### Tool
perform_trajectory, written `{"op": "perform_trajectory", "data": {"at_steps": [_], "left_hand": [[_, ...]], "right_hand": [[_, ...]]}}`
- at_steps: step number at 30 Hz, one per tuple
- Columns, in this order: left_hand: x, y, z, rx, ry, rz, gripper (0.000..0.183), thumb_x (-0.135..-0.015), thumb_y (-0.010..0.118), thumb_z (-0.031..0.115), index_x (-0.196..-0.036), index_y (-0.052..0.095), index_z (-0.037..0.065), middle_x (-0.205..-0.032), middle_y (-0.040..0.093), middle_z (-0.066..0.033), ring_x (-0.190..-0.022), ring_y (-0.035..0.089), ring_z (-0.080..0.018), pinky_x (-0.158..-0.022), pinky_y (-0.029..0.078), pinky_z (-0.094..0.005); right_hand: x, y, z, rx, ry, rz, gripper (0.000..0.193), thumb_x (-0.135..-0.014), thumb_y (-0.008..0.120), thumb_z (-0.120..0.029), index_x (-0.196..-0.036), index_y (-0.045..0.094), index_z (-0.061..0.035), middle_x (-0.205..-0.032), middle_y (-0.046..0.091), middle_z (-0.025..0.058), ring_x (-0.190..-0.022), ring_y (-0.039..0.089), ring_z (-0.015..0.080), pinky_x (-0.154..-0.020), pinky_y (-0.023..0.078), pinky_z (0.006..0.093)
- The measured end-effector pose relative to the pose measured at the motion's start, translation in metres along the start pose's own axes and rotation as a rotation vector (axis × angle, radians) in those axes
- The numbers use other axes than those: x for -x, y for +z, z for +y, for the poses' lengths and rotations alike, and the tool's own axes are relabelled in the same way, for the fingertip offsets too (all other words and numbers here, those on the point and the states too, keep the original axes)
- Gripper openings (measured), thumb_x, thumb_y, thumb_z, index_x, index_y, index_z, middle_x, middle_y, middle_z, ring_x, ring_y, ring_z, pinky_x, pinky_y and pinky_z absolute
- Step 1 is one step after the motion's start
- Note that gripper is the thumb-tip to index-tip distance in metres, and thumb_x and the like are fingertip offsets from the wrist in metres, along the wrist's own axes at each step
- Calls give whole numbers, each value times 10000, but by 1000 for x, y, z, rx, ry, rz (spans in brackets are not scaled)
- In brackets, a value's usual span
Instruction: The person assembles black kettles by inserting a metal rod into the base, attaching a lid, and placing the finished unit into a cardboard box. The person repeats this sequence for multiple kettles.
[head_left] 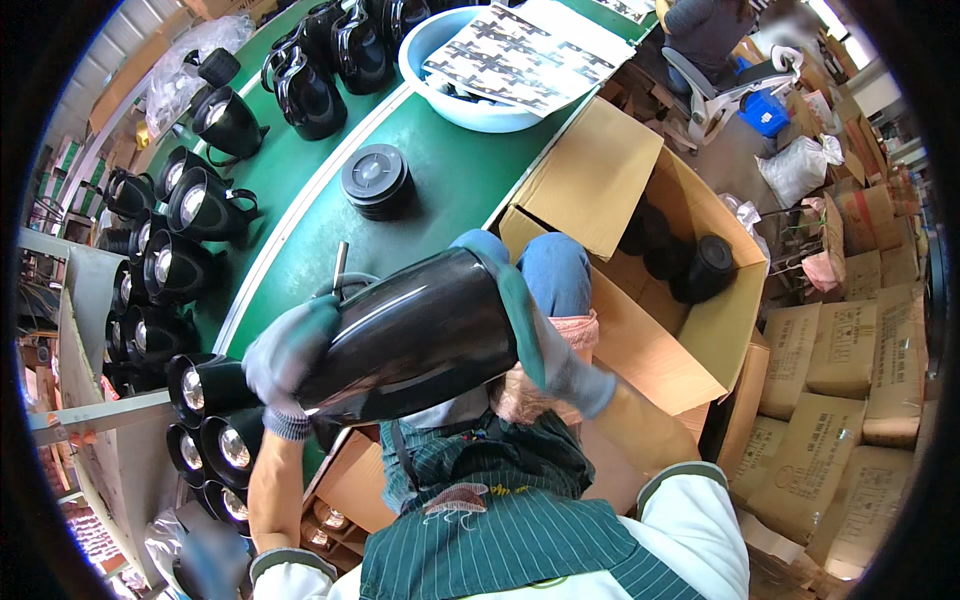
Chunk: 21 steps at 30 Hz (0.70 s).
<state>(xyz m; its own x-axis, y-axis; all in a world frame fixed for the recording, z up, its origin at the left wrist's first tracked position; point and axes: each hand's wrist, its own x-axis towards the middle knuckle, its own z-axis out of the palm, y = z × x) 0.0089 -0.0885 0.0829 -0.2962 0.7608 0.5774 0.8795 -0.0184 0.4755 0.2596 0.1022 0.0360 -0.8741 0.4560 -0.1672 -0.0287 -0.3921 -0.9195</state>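
Nearest: striped dark-green apron [500, 540], and above the lap a glossy black vessel [415, 335], held aslant across the body, clear of the counter [460, 185].

Grip state: left grip [285, 360], gloved, closed round the vessel's lower-left end; right grip [530, 325], gloved, wrapped over its wider upper-right end. Both grasp the one piece.

Handling, my judgement: smooth gloss will likely slide against glove fabric, so support from beneath with one palm and turn with the other; press evenly, without pinching the wall. Best kept over the lap and away from the carton edge, which could scuff the finish.

Farther out: stacked black discs [375, 180] on the counter; at right, an open carton [590, 185] with dark round pieces [705, 270] inside; at left, rows of black jugs [180, 265], several showing shiny linings. Beyond, a pale-blue basin [425, 75] partly covered by patterned sheets [525, 50]. Farthest, a seated person, cut off at the top.

Unclear: left grip motion-blurred, finger placement uncertain; right fingertips partly hidden. Vessel's opening not visible. Thin metal rod [341, 262] behind the left grip: attachment cannot be told. Carton's depth in shadow.
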Motion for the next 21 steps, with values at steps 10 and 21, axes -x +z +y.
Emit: {"op": "perform_trajectory", "data": {"at_steps": [10,21], "left_hand": [[50,29,-47,626,-576,-128,318,-865,733,181,-1110,728,-21,-1023,721,-85,-986,664,-150,-953,528,-319],[61,38,-54,748,-576,-21,295,-863,719,144,-1108,731,-22,-1011,732,-60,-960,698,-158,-911,553,-299]], "right_hand": [[-18,3,-8,477,-608,-181,1047,-958,594,-649,-1650,182,21,-1693,214,273,-1555,287,387,-1262,247,452],[-12,8,-6,667,-552,-193,828,-1058,519,-411,-1627,177,85,-1698,177,301,-1580,238,383,-1273,215,448]]}}
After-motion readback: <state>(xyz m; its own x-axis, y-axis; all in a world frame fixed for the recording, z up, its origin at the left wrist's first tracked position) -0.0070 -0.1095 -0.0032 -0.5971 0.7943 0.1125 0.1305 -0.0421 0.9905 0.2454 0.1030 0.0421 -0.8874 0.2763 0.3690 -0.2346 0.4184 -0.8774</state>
